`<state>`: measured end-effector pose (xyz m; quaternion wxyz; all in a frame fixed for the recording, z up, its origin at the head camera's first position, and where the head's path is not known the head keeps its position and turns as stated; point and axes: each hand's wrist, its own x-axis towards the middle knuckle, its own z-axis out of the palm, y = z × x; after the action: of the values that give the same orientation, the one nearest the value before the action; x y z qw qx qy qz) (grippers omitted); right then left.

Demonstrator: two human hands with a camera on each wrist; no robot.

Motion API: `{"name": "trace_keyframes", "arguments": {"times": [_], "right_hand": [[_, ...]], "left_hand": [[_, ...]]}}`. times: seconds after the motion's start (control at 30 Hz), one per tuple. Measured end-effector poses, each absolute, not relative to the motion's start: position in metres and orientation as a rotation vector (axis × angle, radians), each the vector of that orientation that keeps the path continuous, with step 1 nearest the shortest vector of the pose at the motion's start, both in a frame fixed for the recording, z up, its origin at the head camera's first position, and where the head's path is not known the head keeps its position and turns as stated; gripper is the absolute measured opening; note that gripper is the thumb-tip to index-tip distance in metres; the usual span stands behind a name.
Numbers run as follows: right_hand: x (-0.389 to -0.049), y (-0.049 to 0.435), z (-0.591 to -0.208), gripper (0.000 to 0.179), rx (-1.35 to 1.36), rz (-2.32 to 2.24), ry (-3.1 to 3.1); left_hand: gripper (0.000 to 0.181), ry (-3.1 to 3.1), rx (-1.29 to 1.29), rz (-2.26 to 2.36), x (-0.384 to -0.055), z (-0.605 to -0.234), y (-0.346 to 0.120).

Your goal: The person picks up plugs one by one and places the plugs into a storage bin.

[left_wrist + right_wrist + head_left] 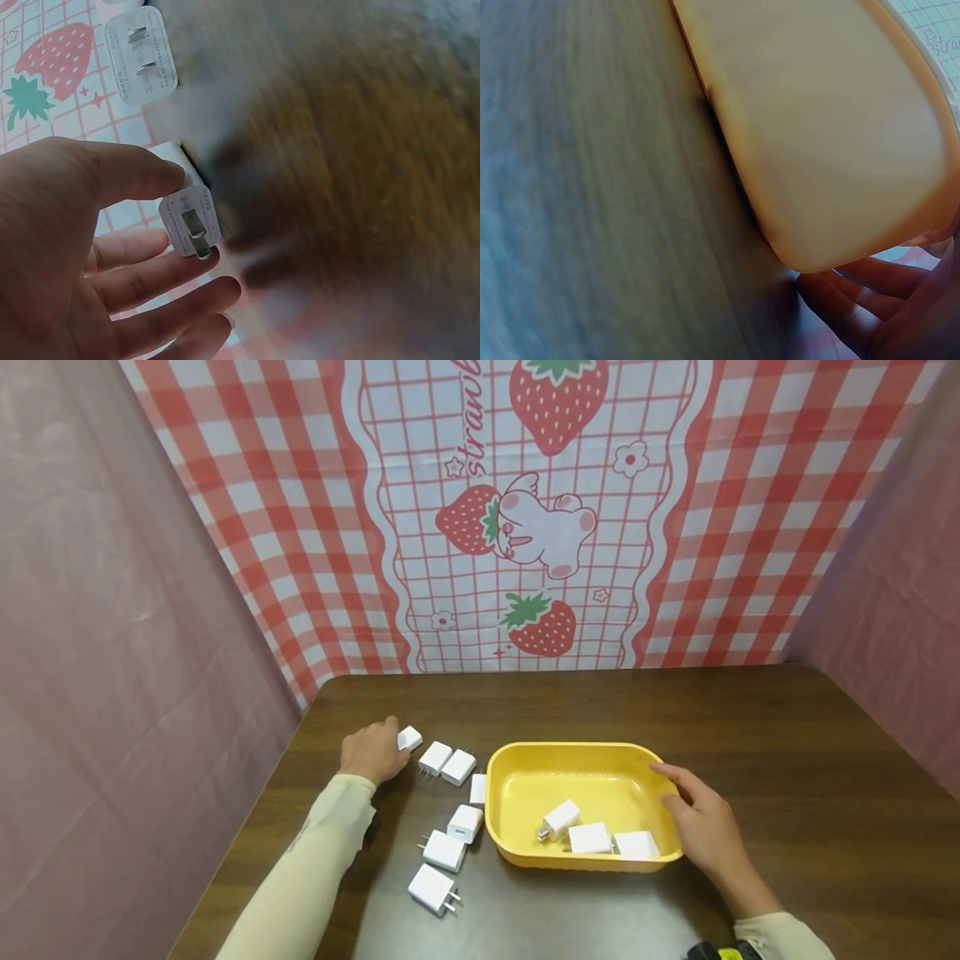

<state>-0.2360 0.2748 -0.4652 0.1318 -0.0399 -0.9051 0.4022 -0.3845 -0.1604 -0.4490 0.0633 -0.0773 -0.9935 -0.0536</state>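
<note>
My left hand (372,750) is at the table's far left, pinching a white USB wall charger (409,738). In the left wrist view the thumb lies on this charger's side (189,217), its two metal prongs facing the camera, and the other fingers spread behind it. On the right, my right hand (708,827) holds the end of a yellow plastic bin (585,862), thumb over the rim. The right wrist view shows fingers against the bin's outer wall (832,150). Inside the bin lie three white chargers, one of them tilted (561,818).
Several more white chargers lie loose left of the bin, from a pair (435,758) at the back to one (432,889) near the front. One charger (477,789) sits right beside the bin's left wall. Behind the brown table (787,760) hangs a strawberry-print cloth (300,485).
</note>
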Motion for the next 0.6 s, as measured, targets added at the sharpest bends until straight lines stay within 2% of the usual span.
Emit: {"name": "trace_keyframes", "arguments": {"times": [0.3,0.6], "right_hand": [[-0.2367,0.2758,-0.4663,0.036,-0.111,1.166,-2.621],[-0.2359,0.2755,-0.4663,0.036,-0.111,1.163,-2.634]], "left_hand": [[0.042,-3.02,-0.241,-0.191,-0.3838,-0.4517,-0.1567],[0.034,-2.925,-0.321,-0.138,-0.3841,-0.4535,-0.1568]]}}
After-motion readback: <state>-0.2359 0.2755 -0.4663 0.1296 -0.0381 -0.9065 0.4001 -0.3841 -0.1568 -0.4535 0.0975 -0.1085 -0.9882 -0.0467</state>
